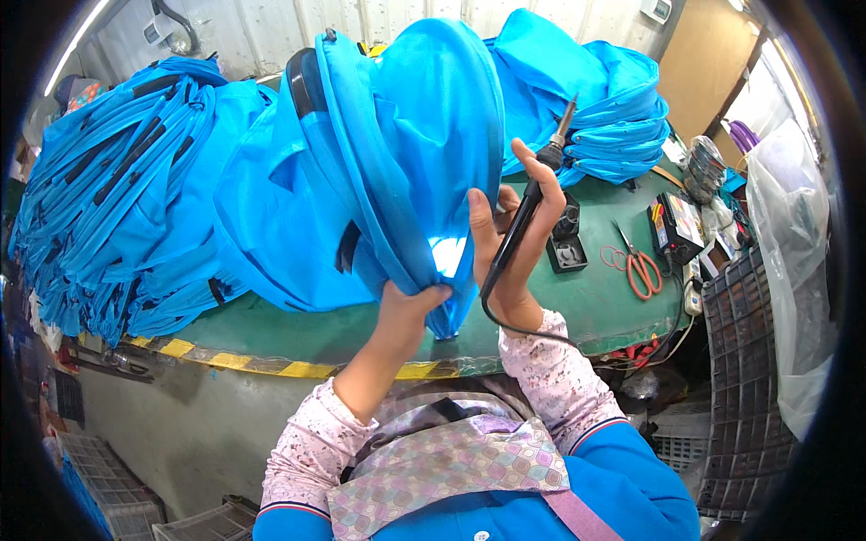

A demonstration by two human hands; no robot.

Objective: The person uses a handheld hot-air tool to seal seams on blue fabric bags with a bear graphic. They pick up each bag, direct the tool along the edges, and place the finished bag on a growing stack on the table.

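A blue fabric piece with a stiff curved rim [433, 122] stands raised in front of me. My left hand [406, 308] grips its lower edge, thumb on the outside. Just above that thumb a bright white patch of light shows on the cloth. My right hand [517, 237] holds a soldering iron [524, 213] with a black handle between its fingers, the metal tip pointing up and away. The right fingertips are beside the blue fabric; whether they touch it is hard to tell. The iron's cord hangs over my right wrist.
A large pile of blue fabric pieces [128, 176] covers the left; another stack [609, 128] lies behind right. On the green table [595, 297] are orange-handled scissors [638, 267], a black holder [567, 250] and a black box-shaped device [673, 226]. A black plastic grid [737, 379] stands at right.
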